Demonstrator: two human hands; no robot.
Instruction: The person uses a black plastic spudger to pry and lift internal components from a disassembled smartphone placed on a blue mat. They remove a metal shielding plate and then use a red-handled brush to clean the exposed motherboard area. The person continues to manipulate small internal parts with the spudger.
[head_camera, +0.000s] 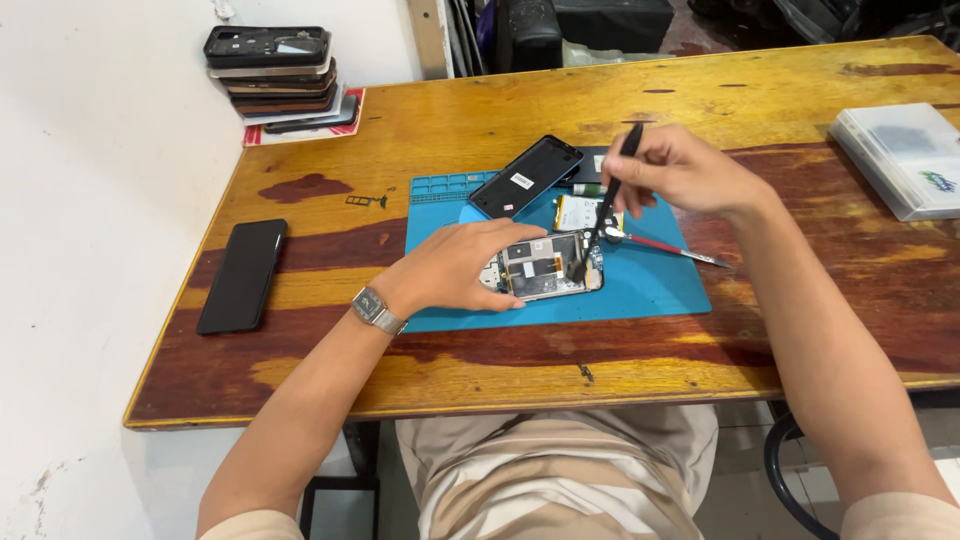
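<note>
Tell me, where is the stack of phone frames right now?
In the head view, the stack of phone frames sits at the table's far left corner, against the white wall, beyond the black phone lying flat.

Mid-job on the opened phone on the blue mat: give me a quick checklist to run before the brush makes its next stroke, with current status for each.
1. Opened phone steadied: ok, the left hand presses on its left end.
2. Brush secure: ok, the right hand has a firm grip on its upper shaft.
3. Bristles on the target: ok, the tip meets the phone's right end.
4. Phone fully on the blue mat: ok.
5. Red-handled tool out of the stroke path: not ok, it lies just right of the phone.
6. Loose screws or debris inside: cannot tell, too small to see.
</note>
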